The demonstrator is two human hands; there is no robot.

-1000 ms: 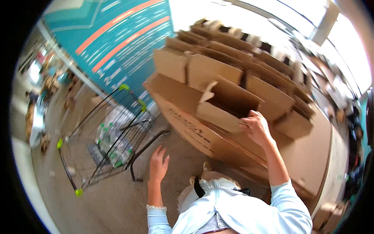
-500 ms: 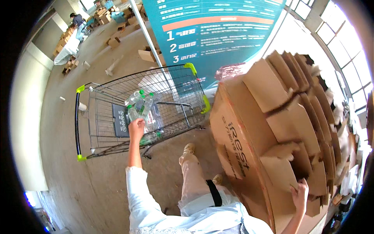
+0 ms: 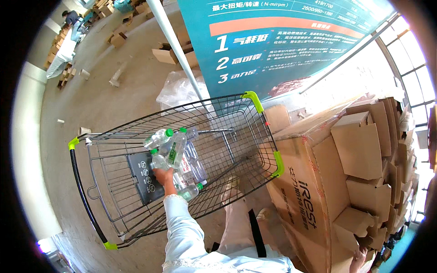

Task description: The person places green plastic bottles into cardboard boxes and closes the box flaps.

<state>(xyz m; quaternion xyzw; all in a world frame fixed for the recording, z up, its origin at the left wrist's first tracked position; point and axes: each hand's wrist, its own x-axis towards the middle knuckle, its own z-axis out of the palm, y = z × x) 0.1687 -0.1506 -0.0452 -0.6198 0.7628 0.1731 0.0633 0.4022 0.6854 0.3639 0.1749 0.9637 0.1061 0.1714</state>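
My left hand reaches over the near side of a wire shopping cart and is closed round the lower part of a clear plastic bottle with a green cap. Several more clear bottles with green caps lie heaped around it, beside a dark panel. At the lower right, my right hand has its curled fingers at the edge of an open cardboard box. The picture's edge cuts that hand off, and its grip shows only in part.
A large carton packed with open cardboard boxes stands right of the cart, touching or close to its end. Behind rises a teal banner on a pale pole. Clear plastic sheeting lies beyond the cart. Far left, a person bends near cardboard.
The cart looks larger and nearer, and the large carton sits lower and further right in view. My left hand remains on the bottle; my right hand has shifted toward the lower edge.
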